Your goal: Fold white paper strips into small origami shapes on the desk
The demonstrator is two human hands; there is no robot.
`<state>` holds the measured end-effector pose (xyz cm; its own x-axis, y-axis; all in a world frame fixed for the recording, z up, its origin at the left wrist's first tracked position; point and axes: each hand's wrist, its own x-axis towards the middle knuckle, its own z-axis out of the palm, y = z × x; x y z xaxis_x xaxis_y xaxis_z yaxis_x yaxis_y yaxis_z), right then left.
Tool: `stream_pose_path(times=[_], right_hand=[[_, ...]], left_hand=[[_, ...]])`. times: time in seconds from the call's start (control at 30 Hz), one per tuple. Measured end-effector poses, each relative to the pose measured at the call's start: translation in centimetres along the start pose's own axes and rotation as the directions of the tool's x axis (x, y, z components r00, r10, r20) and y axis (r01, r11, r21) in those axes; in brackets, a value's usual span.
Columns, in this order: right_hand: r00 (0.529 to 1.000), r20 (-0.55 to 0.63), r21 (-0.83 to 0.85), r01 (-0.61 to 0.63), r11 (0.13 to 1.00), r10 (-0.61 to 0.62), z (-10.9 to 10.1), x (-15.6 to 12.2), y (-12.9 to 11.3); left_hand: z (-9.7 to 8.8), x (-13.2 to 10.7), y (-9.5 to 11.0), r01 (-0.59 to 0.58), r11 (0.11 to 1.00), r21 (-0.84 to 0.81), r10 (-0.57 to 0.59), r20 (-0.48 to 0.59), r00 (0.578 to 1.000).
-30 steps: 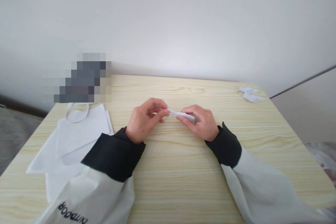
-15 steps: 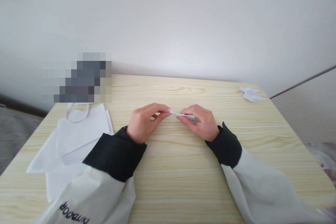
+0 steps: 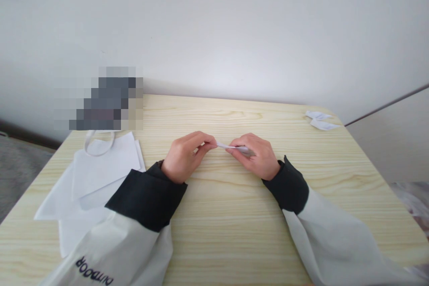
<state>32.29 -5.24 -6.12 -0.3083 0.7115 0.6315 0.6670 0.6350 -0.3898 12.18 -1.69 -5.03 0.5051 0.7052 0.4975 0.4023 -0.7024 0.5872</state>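
Note:
A small folded piece of white paper [image 3: 225, 145] stretches between my two hands just above the middle of the light wooden table [image 3: 214, 214]. My left hand [image 3: 187, 156] pinches its left end between thumb and fingers. My right hand [image 3: 256, 155] grips its right end with curled fingers. Both wrists rest on the tabletop, in dark cuffs and pale sleeves.
Several white paper sheets [image 3: 90, 178] lie on the table's left side, with a white ring-shaped loop [image 3: 98, 142] at their far edge. A blurred-out dark object [image 3: 100, 98] stands at the back left. Two small folded white paper pieces [image 3: 320, 120] lie at the far right corner.
My left hand's fingers have lowered and flattened onto the paper's end. The paper now lies flatter and thinner between the hands. My right hand has barely moved.

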Motion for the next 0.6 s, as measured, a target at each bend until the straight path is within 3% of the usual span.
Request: stream_pose_path(times=[0.27,0.6], right_hand=[[1.000,-0.014,-0.008,-0.004,1.000,0.004,-0.01,0.02,-0.12],[0.998,0.003,-0.007,-0.063,0.998,0.063,0.03,-0.20,-0.07]], left_hand=[[0.43,-0.08,0.19,0.120,0.983,-0.136,-0.134,-0.100,0.986],[0.23,-0.28,0.00,0.017,1.000,-0.004,-0.018,-0.064,0.998]])
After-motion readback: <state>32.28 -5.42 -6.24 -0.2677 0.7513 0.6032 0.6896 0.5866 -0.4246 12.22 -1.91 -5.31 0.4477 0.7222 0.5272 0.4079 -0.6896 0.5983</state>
